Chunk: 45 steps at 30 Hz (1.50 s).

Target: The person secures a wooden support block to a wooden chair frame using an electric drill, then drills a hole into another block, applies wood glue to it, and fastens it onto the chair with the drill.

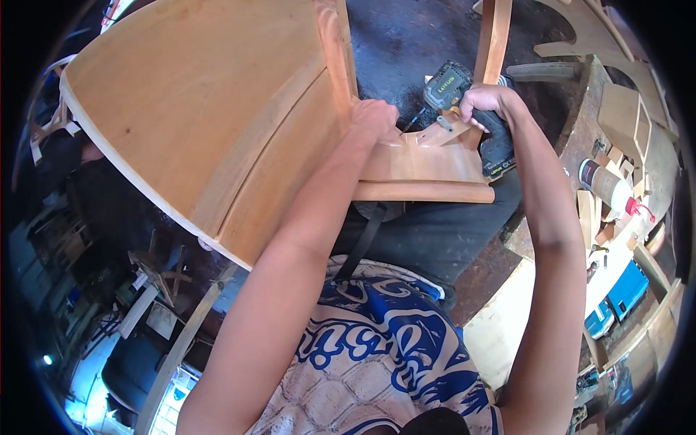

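My right hand (487,103) is wrapped round the handle of a cordless drill (448,85) marked LOTUS. Its bit points left, towards my left hand (375,119). That hand is closed at the inner corner of a wooden furniture frame (428,165), beside an upright wooden post (332,51). Its fingertips are hidden, so what they grip does not show. Near the bit, a slanting wooden brace (442,133) crosses the corner. A large curved wooden panel (196,94) joins the frame on the left. The frame's front edge lies over my lap.
A second wooden post (494,43) rises behind the drill. On the bench at right are a glue bottle (605,185) with a red cap and several wood offcuts (589,217). A blue case (625,290) sits lower right. Wooden parts clutter the left side.
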Tool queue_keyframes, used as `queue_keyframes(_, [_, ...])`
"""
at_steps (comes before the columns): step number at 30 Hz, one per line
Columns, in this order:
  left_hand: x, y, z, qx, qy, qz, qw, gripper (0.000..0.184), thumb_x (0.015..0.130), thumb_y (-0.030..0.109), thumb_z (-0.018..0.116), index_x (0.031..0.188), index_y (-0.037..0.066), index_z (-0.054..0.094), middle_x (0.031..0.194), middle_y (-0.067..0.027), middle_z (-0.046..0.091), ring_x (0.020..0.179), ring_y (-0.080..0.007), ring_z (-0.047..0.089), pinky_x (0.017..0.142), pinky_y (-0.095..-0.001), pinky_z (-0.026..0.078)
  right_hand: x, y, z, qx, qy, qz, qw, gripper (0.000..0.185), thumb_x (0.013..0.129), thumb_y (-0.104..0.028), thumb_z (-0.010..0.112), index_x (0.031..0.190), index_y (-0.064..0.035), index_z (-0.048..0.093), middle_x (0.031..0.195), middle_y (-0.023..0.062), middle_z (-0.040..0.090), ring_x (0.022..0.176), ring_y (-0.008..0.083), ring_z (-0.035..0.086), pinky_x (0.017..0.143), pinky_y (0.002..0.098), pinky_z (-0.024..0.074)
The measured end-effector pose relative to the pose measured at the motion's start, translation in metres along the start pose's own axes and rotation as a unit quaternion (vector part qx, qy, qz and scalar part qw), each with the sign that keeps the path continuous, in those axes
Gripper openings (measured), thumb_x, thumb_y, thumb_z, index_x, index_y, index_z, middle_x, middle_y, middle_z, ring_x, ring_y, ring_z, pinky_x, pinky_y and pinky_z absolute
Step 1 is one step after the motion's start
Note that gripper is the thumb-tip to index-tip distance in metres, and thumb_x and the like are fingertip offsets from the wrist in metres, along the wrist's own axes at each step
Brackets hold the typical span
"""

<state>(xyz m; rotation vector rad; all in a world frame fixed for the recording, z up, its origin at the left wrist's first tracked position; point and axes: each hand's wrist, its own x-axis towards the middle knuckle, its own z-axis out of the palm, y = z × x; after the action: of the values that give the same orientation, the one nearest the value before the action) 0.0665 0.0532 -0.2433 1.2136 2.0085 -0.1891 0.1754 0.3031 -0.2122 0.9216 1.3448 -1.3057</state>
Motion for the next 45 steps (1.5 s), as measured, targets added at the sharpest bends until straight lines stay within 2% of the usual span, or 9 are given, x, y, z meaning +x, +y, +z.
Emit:
queue_keyframes(3, [0.001,-0.001,0.004,0.000,0.005,0.002,1.000,0.019,0.080,0.021,0.066,0.093,0.018,0.080,0.102,-0.0082,0.076,0.104,-0.0285,0.071,0.090,-0.0403,0.055,-0.001,0.001,0.003,0.006,-0.027,-0.016,0.999,0.007,0.070,-0.007,0.066,0.077,-0.0054,0.065,0.063,0.0082,0.059,0.048,0.0196,0.055,0.046,0.0348,0.0475])
queue_keyframes(5, [0.000,-0.001,0.001,0.000,0.010,0.004,1.000,0.019,0.080,0.021,0.066,0.093,0.018,0.080,0.102,-0.0085,0.076,0.104,-0.0284,0.071,0.090,-0.0398,0.055,-0.005,0.000,0.005,0.003,0.006,-0.011,1.000,0.008,0.070,-0.007,0.066,0.078,-0.0053,0.065,0.063,0.0080,0.058,0.048,0.0194,0.054,0.046,0.0348,0.0467])
queue_keyframes(13, [0.001,-0.001,0.004,0.009,-0.008,0.001,1.000,0.023,0.073,0.025,0.072,0.093,0.017,0.080,0.103,-0.0102,0.076,0.106,-0.0292,0.070,0.092,-0.0399,0.055,-0.003,0.002,0.006,0.011,0.012,-0.015,1.000,0.011,0.069,-0.006,0.066,0.080,-0.0038,0.066,0.062,0.0083,0.057,0.048,0.0199,0.054,0.046,0.0351,0.0465])
queue_keyframes(24, [-0.003,-0.001,0.000,0.000,-0.004,0.007,1.000,0.025,0.072,0.026,0.072,0.094,0.016,0.079,0.102,-0.0122,0.076,0.105,-0.0303,0.071,0.091,-0.0403,0.055,0.003,0.007,0.006,0.010,0.014,-0.026,1.000,0.011,0.067,-0.006,0.066,0.078,-0.0026,0.067,0.062,0.0101,0.059,0.047,0.0212,0.054,0.045,0.0359,0.0469])
queue_keyframes(33, [-0.002,0.000,0.002,0.005,-0.005,0.006,1.000,0.020,0.074,0.022,0.069,0.090,0.015,0.079,0.102,-0.0123,0.076,0.102,-0.0306,0.071,0.089,-0.0406,0.056,-0.003,0.006,0.014,-0.019,0.065,-0.030,0.997,0.009,0.067,-0.006,0.066,0.075,-0.0039,0.067,0.063,0.0086,0.059,0.048,0.0200,0.054,0.045,0.0350,0.0463])
queue_keyframes(35, [-0.001,0.001,0.004,0.005,0.000,0.005,1.000,0.020,0.074,0.021,0.068,0.089,0.015,0.079,0.102,-0.0124,0.076,0.102,-0.0306,0.071,0.089,-0.0406,0.056,-0.003,0.003,0.015,-0.011,0.016,-0.020,1.000,0.008,0.068,-0.006,0.066,0.076,-0.0055,0.067,0.063,0.0070,0.058,0.048,0.0191,0.053,0.046,0.0351,0.0459])
queue_keyframes(39, [-0.001,0.001,0.002,0.004,0.001,0.005,1.000,0.020,0.074,0.021,0.068,0.089,0.015,0.079,0.100,-0.0127,0.076,0.102,-0.0307,0.071,0.089,-0.0411,0.055,-0.007,0.000,0.016,0.020,-0.001,0.014,1.000,0.012,0.067,-0.005,0.068,0.079,-0.0041,0.068,0.063,0.0082,0.059,0.049,0.0196,0.057,0.046,0.0338,0.0477])
queue_keyframes(42, [-0.003,0.001,0.004,-0.005,0.009,0.007,1.000,0.021,0.073,0.023,0.069,0.089,0.014,0.079,0.099,-0.0128,0.076,0.102,-0.0309,0.071,0.089,-0.0413,0.055,-0.004,0.004,0.017,0.002,0.039,0.002,0.999,0.010,0.068,-0.006,0.068,0.078,-0.0033,0.068,0.063,0.0087,0.059,0.049,0.0199,0.057,0.047,0.0341,0.0482])
queue_keyframes(45, [-0.006,0.003,-0.002,-0.011,0.006,0.007,1.000,0.023,0.072,0.025,0.070,0.090,0.014,0.079,0.099,-0.0131,0.076,0.101,-0.0312,0.071,0.089,-0.0414,0.055,-0.003,0.003,0.014,0.009,-0.009,0.009,1.000,0.011,0.068,-0.006,0.068,0.078,-0.0020,0.068,0.063,0.0093,0.060,0.049,0.0203,0.057,0.047,0.0342,0.0486])
